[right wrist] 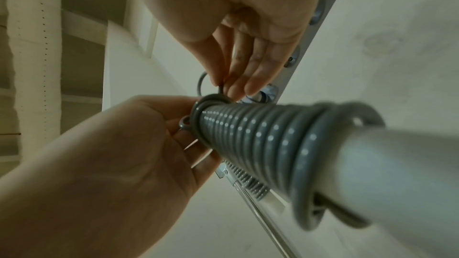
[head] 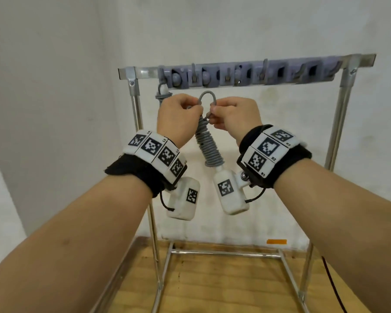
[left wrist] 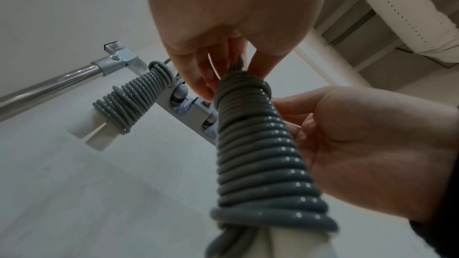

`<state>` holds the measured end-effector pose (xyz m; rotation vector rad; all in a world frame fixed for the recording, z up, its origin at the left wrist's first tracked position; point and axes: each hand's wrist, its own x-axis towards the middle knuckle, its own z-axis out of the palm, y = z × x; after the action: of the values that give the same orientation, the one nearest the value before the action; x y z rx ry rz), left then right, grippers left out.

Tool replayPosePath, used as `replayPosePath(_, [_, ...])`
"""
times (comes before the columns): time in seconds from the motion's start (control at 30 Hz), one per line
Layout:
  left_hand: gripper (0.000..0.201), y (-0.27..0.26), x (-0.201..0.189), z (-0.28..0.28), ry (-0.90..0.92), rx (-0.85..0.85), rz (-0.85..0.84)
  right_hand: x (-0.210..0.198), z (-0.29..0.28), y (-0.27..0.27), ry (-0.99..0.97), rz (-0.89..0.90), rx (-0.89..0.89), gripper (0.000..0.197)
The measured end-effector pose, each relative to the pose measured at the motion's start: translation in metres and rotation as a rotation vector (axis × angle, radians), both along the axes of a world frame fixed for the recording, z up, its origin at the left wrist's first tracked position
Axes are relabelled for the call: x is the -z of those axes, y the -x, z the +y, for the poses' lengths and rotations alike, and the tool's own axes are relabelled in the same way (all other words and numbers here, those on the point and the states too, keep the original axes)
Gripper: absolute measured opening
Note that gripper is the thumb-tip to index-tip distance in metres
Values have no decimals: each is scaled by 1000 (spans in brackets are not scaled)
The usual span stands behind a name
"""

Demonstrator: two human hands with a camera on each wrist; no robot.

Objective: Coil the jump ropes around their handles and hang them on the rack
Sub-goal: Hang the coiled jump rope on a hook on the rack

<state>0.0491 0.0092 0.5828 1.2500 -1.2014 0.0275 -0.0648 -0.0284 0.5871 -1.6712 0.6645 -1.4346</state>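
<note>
Rack (head: 345,105): a metal frame that fills the middle of the head view. Its top rail carries a grey hook strip (head: 246,74) across the upper centre.
Hung rope (left wrist: 131,103): one coiled jump rope hangs at the strip's left end, at middle left of the left wrist view. Its white handle ends point down.
Held rope (head: 207,141): you hold the second coiled jump rope at frame centre, just below the hook strip and not touching it.
Long axis: it runs near vertical with a slight tilt. The white handle ends (left wrist: 293,242) point down toward you, and the loop end points up at the strip.
Loop (head: 207,97): a short arch of grey cord stands above the coil, between your two hands.
Left hand (head: 178,116): your fingers are curled and pinch the cord at the left foot of the loop.
Right hand (head: 234,116): your fingertips (right wrist: 238,87) are closed on the cord at the right foot of the loop.
Risk, unwinding: if either pinch slackens, the top turns would likely spring loose and the coil would slide down the handles.
Risk, missed hook: the loop looks small. If you lift it off-line, it may catch beside a hook instead of over it.
Risk, neighbour: the hung rope is near your left hand, so a sideways swing could knock it off.
</note>
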Motion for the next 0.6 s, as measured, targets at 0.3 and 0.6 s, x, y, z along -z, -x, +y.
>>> replayPosePath(0.3, [15,-33,-48,-41,58,-125,-23,-48,-44,-42,61,30,6,11])
replayPosePath(0.6, [12,-45,-76,-66,87,-249,-95,-68,-82,-61,67,45,43,23])
